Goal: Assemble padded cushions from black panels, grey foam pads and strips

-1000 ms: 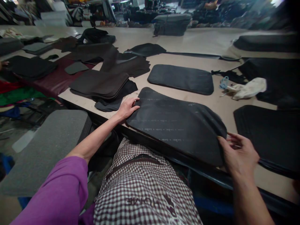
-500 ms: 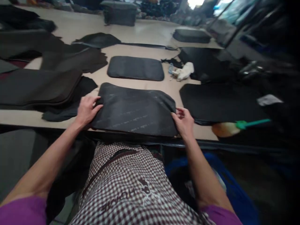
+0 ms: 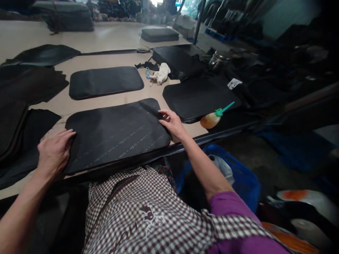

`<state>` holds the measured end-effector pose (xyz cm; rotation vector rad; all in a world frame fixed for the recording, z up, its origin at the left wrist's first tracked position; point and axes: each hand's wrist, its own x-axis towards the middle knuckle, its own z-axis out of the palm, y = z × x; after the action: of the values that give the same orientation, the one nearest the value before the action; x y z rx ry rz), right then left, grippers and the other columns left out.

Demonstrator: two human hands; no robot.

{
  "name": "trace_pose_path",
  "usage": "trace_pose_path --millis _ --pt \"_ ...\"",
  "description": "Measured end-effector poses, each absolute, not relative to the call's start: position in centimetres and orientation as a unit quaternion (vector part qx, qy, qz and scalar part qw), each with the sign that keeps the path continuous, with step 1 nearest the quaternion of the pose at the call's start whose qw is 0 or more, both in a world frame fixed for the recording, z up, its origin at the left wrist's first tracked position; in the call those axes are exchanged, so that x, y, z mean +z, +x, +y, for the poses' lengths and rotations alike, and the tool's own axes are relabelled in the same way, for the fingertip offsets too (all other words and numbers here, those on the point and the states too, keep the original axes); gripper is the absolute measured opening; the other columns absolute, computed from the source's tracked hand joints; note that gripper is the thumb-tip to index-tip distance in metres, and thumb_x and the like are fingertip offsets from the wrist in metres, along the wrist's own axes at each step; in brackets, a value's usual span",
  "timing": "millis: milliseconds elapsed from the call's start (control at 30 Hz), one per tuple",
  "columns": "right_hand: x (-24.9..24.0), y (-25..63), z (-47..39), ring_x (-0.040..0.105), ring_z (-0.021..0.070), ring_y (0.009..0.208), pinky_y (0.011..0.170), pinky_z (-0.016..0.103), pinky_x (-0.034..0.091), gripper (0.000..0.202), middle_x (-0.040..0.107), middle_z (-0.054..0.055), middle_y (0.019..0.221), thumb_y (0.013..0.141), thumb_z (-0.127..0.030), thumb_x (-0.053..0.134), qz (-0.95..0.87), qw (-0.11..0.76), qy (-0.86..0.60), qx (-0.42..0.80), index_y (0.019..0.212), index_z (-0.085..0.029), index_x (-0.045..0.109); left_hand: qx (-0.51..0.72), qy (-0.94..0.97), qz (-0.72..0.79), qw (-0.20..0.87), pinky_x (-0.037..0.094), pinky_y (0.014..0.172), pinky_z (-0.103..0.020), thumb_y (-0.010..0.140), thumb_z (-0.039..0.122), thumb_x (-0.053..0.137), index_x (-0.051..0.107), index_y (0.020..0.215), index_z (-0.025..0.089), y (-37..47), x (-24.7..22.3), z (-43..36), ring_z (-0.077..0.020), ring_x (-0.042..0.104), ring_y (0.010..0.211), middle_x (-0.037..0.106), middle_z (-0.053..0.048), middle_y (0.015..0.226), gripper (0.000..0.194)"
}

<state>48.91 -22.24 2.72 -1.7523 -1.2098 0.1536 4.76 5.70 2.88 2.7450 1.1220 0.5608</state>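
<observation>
A black rounded panel [image 3: 116, 132] with rows of faint pale printing lies flat at the table's near edge. My left hand [image 3: 56, 150] rests against its left edge, fingers stretched toward it and the thumb hidden. At the panel's right edge, my right hand [image 3: 172, 124] is open, its thumb and forefinger apart and the fingertips touching or very close to the border. Behind lies a second black rounded panel [image 3: 106, 82].
Stacked black panels [image 3: 198, 97] lie to the right, beside a bottle [image 3: 210, 120] of amber liquid with a green nozzle. A white cloth [image 3: 162, 73] sits farther back. Dark sheets [image 3: 29, 83] cover the left side. A blue basket [image 3: 243, 176] stands below the table edge.
The view has swung to the right, so the table things appear farther left. The panel's raised, rippled right side now lies flatter, and my right hand's fingers have spread.
</observation>
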Motion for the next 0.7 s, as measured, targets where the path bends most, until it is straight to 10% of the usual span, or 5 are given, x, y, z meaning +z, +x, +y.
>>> trace_pose_path --millis 467,700 --pt "2.8 50.7 -18.5 0.064 0.0185 0.084 0.082 0.032 0.052 0.040 0.070 0.003 0.102 0.088 -0.039 0.069 -0.434 0.497 -0.749 0.065 0.122 -0.019 0.069 0.200 0.919 0.340 0.007 0.042 0.112 -0.047 0.105 0.041 0.036 0.059 0.136 0.048 4.1 1.9 6.1 -0.0209 0.061 0.138 0.064 0.006 0.151 0.039" --pt "3.2 51.6 -16.6 0.064 0.0237 0.090 0.092 0.040 0.054 0.037 0.068 0.008 0.107 0.082 -0.032 0.070 -0.419 0.438 -0.795 0.036 0.116 -0.018 0.069 0.205 0.929 0.309 -0.003 0.044 0.115 -0.049 0.105 0.033 0.039 0.066 0.132 0.033 4.3 1.9 6.2 -0.0271 0.057 0.142 0.066 -0.005 0.148 0.038"
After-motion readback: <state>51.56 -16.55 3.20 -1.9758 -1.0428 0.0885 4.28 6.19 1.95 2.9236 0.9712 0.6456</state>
